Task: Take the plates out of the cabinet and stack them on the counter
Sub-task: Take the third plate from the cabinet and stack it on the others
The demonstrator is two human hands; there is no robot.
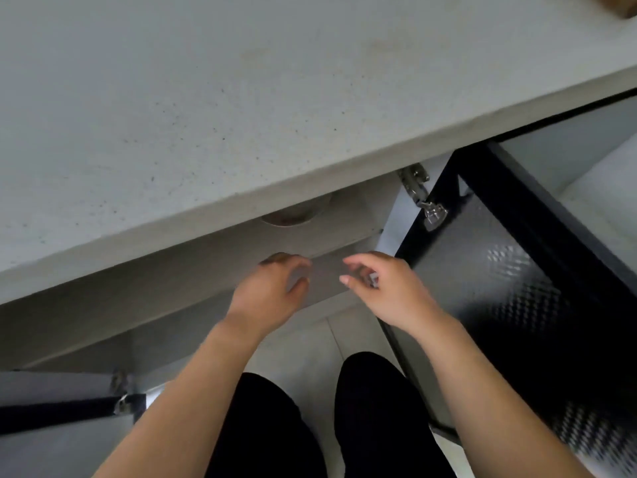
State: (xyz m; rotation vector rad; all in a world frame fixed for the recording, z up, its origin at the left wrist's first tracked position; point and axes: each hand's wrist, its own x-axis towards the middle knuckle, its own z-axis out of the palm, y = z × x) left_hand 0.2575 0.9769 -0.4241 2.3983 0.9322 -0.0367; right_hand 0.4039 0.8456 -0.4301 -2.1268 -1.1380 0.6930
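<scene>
Left hand (272,288), right hand (382,288) loosely curled; round plates (296,212) under speckled counter (241,98).

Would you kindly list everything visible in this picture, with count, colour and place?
counter: one, pale speckled grey, across the upper view.
plates: count unclear, pale, on the cabinet shelf, mostly hidden under the counter's edge.
cabinet shelf: one, grey, below the counter.
right door: one, black, swung open at right.
left door: one, dark-edged, open at lower left.
hinges: two, metal, one per door.
tan thing: one, far right corner, cut off.
legs: two, black trousers, bottom centre.
left hand: one, empty, reaching toward the shelf.
right hand: one, empty, beside it.
</scene>
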